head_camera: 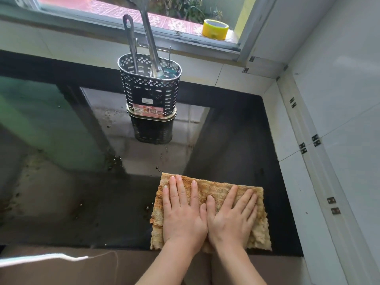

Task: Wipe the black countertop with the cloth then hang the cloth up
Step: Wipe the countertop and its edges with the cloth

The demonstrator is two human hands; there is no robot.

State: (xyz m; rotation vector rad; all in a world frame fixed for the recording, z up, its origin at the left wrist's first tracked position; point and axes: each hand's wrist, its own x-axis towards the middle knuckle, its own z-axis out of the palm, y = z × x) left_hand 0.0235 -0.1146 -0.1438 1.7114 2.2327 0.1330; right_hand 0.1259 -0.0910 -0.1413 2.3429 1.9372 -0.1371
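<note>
A tan, fuzzy cloth lies spread flat on the glossy black countertop, near its front edge on the right side. My left hand and my right hand press down on it side by side, palms flat and fingers spread, thumbs touching. Neither hand grips the cloth; both rest on top. The cloth's middle is hidden under my hands. Water droplets and smears show on the countertop to the left of the cloth.
A perforated metal utensil holder with metal utensils stands at the back centre. A yellow tape roll sits on the window sill. White tiled wall bounds the counter on the right; the front edge is just below my wrists.
</note>
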